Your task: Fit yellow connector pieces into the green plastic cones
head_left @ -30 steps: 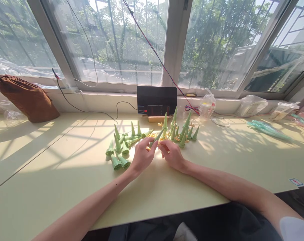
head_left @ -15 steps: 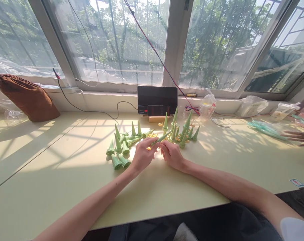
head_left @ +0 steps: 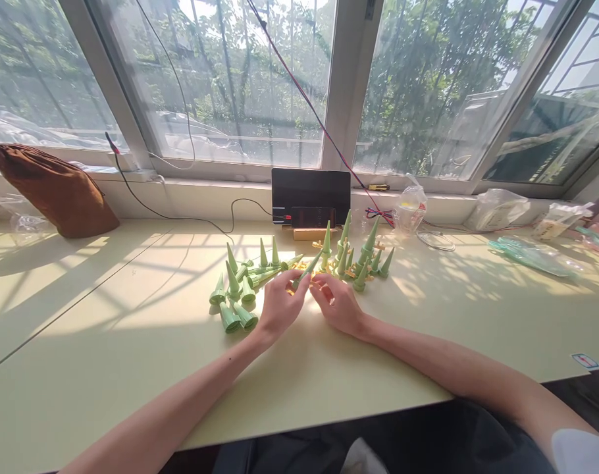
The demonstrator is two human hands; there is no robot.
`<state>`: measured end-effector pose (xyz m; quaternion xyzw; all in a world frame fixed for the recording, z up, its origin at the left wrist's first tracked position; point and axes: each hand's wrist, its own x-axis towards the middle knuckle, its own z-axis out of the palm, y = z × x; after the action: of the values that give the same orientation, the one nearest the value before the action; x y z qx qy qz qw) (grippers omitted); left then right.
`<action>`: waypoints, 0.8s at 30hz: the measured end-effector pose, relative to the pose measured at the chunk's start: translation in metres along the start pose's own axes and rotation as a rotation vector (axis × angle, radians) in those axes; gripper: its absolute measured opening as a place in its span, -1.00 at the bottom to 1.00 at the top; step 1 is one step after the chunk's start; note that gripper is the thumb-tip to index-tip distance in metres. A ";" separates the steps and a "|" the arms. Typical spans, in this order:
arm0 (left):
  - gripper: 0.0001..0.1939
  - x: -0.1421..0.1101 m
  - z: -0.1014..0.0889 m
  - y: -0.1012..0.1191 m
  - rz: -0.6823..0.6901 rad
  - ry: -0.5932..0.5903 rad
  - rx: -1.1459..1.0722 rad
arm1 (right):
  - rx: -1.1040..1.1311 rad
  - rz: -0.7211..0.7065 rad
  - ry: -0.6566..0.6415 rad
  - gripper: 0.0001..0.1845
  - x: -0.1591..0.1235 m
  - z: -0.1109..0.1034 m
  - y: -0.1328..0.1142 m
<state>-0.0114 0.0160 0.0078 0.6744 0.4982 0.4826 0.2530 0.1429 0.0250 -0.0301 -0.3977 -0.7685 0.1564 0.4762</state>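
My left hand (head_left: 283, 303) is closed on a green plastic cone spike (head_left: 311, 264), which tilts with its point up and to the right. My right hand (head_left: 339, 306) is beside it with thumb and forefinger pinched near the cone's lower end. A bit of yellow shows at those fingertips, too small to name. Several loose green cones (head_left: 230, 319) stand or lie to the left. Behind the hands lies a pile of small yellow pieces (head_left: 299, 266), partly hidden. On the right stand several green spikes (head_left: 368, 242), some with yellow crosspieces.
A black tablet (head_left: 307, 184) and a phone (head_left: 313, 217) lean on a wooden stand at the back. To the left is a brown drawstring bag (head_left: 67, 197). A plastic bag with a cup (head_left: 409, 209) and teal plastic packaging (head_left: 531, 255) lie to the right.
The cone in my left hand has turned more upright. My right fingers have shifted slightly and loosened their curl. Another person's hand at the far right has left the view.
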 end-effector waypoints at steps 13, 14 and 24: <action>-0.64 0.000 -0.002 0.003 0.003 -0.014 -0.035 | -0.070 -0.082 0.028 -0.88 -0.001 0.003 0.006; -0.64 0.000 -0.002 0.003 -0.003 -0.026 -0.037 | -0.068 -0.087 0.032 -0.89 -0.001 0.003 0.007; -0.63 -0.001 0.000 -0.002 -0.024 -0.096 -0.151 | -0.099 -0.118 0.007 -0.81 -0.002 0.001 0.005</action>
<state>-0.0124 0.0162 0.0054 0.6697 0.4558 0.4829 0.3325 0.1448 0.0266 -0.0346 -0.3751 -0.7957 0.0886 0.4673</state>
